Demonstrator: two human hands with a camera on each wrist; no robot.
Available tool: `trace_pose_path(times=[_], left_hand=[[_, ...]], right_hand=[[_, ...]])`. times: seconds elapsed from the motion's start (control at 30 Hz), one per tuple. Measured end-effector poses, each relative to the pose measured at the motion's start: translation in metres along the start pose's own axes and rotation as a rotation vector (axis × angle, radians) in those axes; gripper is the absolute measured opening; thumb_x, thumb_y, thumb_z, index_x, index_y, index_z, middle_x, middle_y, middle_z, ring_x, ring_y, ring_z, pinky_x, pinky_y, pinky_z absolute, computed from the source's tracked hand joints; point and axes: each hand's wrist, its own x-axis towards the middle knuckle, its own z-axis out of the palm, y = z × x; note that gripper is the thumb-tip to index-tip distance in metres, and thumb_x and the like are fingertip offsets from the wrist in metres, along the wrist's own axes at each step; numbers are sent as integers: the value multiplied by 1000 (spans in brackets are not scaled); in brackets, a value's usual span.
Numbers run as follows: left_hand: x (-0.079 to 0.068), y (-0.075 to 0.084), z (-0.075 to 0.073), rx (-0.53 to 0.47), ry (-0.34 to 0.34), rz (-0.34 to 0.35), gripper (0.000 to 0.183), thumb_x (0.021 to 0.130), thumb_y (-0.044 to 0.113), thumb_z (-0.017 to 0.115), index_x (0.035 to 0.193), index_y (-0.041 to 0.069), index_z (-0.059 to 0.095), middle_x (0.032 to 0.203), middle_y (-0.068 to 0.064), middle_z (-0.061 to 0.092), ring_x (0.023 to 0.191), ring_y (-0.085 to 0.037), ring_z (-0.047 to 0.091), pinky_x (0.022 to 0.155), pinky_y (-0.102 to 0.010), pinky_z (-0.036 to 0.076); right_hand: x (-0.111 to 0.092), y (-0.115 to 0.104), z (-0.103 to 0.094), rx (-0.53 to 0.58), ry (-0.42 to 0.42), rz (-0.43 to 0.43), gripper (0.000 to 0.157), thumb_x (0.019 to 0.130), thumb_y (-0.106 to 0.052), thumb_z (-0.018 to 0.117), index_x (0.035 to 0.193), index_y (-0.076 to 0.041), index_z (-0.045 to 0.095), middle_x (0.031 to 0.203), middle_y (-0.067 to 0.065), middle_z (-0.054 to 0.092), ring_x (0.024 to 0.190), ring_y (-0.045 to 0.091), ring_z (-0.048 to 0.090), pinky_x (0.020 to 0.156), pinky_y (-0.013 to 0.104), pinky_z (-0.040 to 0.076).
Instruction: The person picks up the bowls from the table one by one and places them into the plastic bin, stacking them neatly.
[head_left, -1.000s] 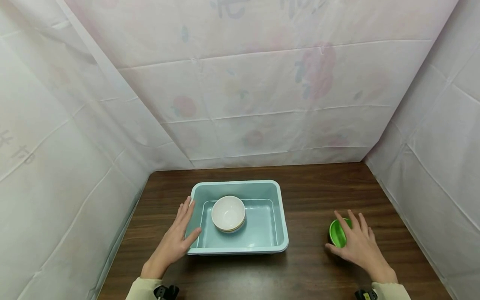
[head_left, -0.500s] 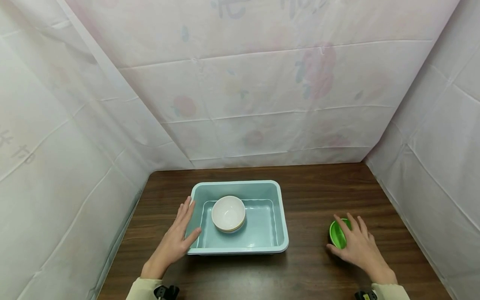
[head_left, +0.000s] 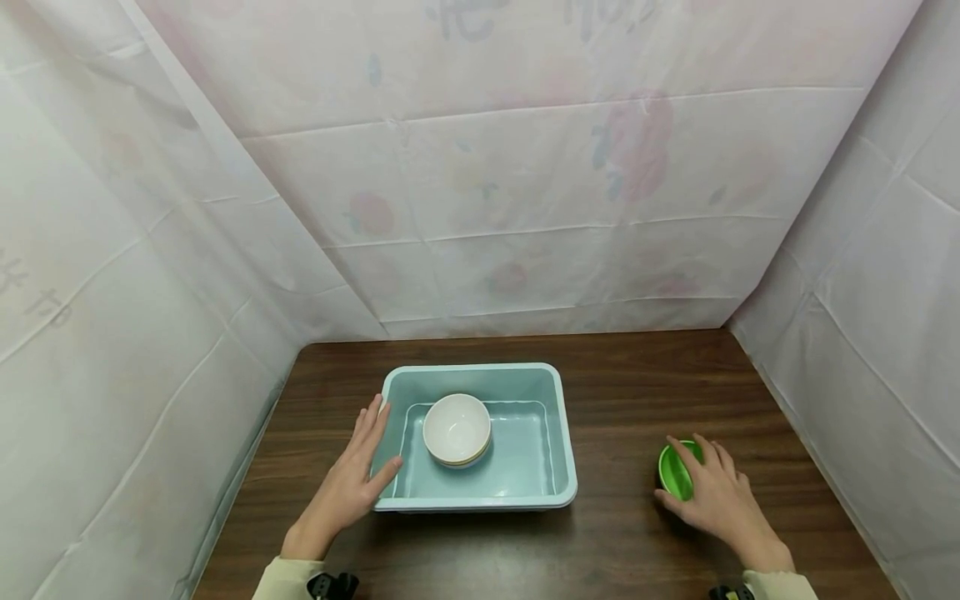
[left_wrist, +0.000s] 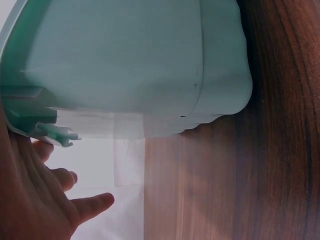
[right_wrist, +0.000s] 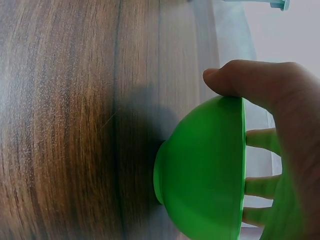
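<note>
My left hand (head_left: 343, 479) rests with straight fingers along the left rim of a light blue plastic tub (head_left: 480, 504). In the left wrist view some of its fingers (left_wrist: 92, 206) extend past the tub's outer wall. Inside the tub, left of centre, sits a white bowl (head_left: 456, 425), with a yellowish edge showing beneath it. Over at the right, my right hand (head_left: 723, 504) holds a small green bowl (head_left: 675, 473) from above. Its thumb (right_wrist: 240, 80) lies against the near rim, and the other fingers reach across the opening. The bowl is upright, its foot close to the table.
The dark wooden table (head_left: 615, 550) runs between the tub and the green bowl. White printed sheets (head_left: 525, 192) hang at the back and both sides, close to the table's edges.
The right hand's fingers have drawn in a little around the green bowl and lowered slightly. The left hand, the tub and the white bowl stay where they were.
</note>
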Motion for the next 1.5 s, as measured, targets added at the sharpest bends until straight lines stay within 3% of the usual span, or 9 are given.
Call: trace_pose_path(times=[0.5, 1.5], left_hand=[[0, 1, 1, -1, 16, 22, 79, 102, 32, 63, 166, 12, 21, 175, -5, 7, 161, -36, 4, 115, -74, 24], [1, -1, 1, -27, 6, 10, 79, 102, 31, 63, 166, 13, 20, 175, -4, 5, 160, -39, 3, 117, -74, 21]], right_hand=[[2, -1, 0, 17, -40, 19, 85, 85, -53, 79, 152, -13, 46, 152, 36, 34, 132, 66, 34, 82, 86, 37], [3, -3, -3, 44, -35, 31, 83, 83, -50, 81, 149, -10, 49, 147, 39, 37, 129, 67, 36, 80, 84, 40]])
